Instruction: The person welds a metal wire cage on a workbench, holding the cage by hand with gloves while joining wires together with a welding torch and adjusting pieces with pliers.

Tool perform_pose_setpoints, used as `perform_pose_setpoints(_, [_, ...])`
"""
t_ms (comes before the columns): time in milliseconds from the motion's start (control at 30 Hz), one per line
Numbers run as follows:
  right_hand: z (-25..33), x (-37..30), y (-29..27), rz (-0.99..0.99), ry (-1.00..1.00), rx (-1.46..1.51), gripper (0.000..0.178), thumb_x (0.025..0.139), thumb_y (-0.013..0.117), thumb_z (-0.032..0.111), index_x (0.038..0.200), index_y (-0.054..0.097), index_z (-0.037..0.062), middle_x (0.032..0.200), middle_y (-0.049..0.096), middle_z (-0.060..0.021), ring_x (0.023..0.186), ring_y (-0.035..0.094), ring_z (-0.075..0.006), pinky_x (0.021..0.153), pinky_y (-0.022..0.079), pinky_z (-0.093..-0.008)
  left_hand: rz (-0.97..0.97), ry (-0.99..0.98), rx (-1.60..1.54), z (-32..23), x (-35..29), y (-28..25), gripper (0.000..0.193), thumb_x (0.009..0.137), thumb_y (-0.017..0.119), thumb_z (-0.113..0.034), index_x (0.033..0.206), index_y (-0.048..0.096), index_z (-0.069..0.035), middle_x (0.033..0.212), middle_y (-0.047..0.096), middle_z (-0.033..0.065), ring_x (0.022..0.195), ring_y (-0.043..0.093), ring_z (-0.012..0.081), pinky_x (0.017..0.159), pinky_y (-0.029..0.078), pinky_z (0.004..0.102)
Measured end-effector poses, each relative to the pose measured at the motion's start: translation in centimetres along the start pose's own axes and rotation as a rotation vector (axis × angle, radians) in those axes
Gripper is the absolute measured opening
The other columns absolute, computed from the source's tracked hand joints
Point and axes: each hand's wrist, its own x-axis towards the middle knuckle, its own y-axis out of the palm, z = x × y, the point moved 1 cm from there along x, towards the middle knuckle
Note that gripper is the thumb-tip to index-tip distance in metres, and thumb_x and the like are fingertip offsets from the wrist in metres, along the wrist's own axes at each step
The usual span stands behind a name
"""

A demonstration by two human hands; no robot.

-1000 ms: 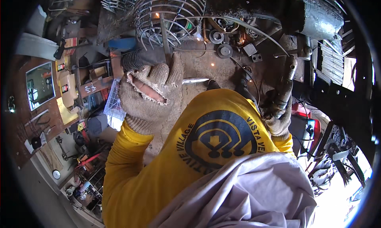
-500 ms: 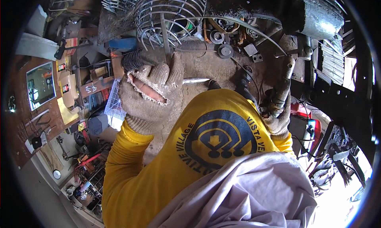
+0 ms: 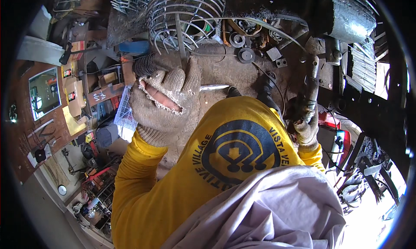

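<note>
2 closed grips mark this apparent holding step: we wrap our left hand (image 3: 160,108) around the flat metal bar (image 3: 180,36) at the ribbed metal cage (image 3: 187,15), our right hand (image 3: 307,134) around the metal pipe (image 3: 312,82), next needing steadiness.

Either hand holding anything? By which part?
Right hand holds a metal pipe by its lower end. Left hand is at the lower end of a flat metal bar; whether it's gripped can't be told.

Dim, with harsh lower-right glare (image 3: 372,218)
</note>
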Motion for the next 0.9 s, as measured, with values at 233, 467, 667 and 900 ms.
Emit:
perform_pose_setpoints(233, [2.5,0.6,0.4,0.017,-0.582,-0.89,0.11,0.082,0.078,0.054,0.161,0.021,0.0038,0.139,0.05,-0.0146,0.093,0.054,-0.0166,0.077,0.048,-0.0327,-0.088,0.277,0.749,-5.4,2.9,-2.0,0.055,0.082,0.059,-0.035,0.135,0.064,-0.024,0.106,0.058,0.0004,0.102,0.059,0.0235,0.09,0.042,0.0455])
perform_pose_setpoints(467, [-0.2,-0.3,0.5,-0.15,-0.293,-0.305,0.125,0.063,0.088,0.065,0.154,0.03,0.0015,0.106,0.056,-0.0037,0.079,0.052,-0.0105,0.069,0.046,-0.0274,-0.045,0.242,0.808,-7.2,3.7,-2.4,0.053,0.077,0.065,-0.03,0.13,0.069,-0.027,0.092,0.063,-0.0027,0.091,0.066,0.0215,0.081,0.048,0.0435])
perform_pose_setpoints(667, [0.3,-0.5,0.2,-0.121,-0.177,-0.263,0.132,0.059,0.093,0.06,0.157,0.026,0.0041,0.112,0.058,-0.0053,0.092,0.059,-0.0139,0.082,0.051,-0.0303,-0.081,0.266,0.81,-6.9,3.2,-2.0,0.054,0.08,0.062,-0.033,0.134,0.067,-0.029,0.102,0.064,-0.0014,0.101,0.065,0.022,0.087,0.048,0.0461])
perform_pose_setpoints(900, [-0.5,-0.5,-0.2,-0.129,-0.147,-0.248,0.135,0.056,0.096,0.054,0.159,0.025,0.0042,0.119,0.059,-0.0083,0.102,0.061,-0.0166,0.089,0.051,-0.0315,-0.021,0.147,0.501,-0.6,0.0,0.8,0.062,0.1,0.043,-0.045,0.152,0.044,-0.011,0.152,0.05,0.0037,0.131,0.053,0.0223,0.113,0.036,0.049])
